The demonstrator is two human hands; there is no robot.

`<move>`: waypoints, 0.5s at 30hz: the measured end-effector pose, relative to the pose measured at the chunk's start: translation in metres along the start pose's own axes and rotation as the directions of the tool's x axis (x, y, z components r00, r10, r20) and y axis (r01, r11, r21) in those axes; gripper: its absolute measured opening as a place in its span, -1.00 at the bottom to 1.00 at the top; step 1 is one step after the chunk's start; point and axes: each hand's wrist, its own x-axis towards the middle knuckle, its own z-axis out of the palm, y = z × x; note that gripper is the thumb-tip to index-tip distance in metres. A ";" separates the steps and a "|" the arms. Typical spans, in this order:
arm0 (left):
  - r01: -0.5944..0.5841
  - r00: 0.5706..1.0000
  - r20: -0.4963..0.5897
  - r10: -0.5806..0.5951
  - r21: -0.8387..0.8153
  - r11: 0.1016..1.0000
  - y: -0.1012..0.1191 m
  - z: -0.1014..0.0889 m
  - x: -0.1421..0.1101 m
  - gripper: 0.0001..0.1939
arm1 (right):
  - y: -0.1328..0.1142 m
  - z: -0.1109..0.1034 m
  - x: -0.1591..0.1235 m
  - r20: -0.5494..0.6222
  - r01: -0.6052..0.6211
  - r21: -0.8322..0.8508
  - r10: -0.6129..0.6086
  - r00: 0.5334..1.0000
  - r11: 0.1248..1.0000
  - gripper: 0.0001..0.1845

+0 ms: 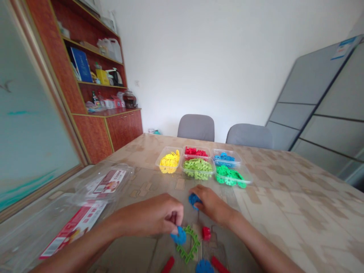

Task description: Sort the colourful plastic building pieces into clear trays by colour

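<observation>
My left hand pinches a blue disc-shaped building piece at the left edge of a light-green notched ring on the table. Whether the disc touches the ring I cannot tell. Farther forward and to the right, my right hand has its fingers closed around another blue building piece, partly hidden by them. A small red block lies just right of the green ring. Nearest me are a red strip, a blue disc and a second red strip, cut off by the frame's bottom.
Beyond my hands stand clear tubs of yellow pieces, red pieces, light-green pieces, blue pieces and green pieces. Clear plastic lids with labels lie at the left. Two grey chairs back the table.
</observation>
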 end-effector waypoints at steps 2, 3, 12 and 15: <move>-0.035 0.999 0.021 0.036 -0.043 0.998 0.012 0.013 0.003 -0.95 | -0.003 0.001 -0.001 0.009 -0.010 -0.024 0.010 1.000 1.000 -0.69; -0.051 0.998 0.026 0.052 -0.034 0.998 0.018 0.022 0.005 -0.92 | -0.005 0.002 -0.001 0.013 -0.012 -0.036 0.013 1.000 0.999 -0.69; -0.073 0.997 0.006 0.074 0.244 0.967 0.018 0.085 0.020 -0.86 | -0.005 0.002 -0.003 -0.015 -0.067 -0.075 0.066 0.998 0.995 -0.77; -0.070 0.997 0.010 0.070 0.281 0.957 0.017 0.083 0.021 -0.81 | -0.007 -0.001 -0.005 -0.047 -0.090 -0.057 0.088 0.995 0.994 -0.73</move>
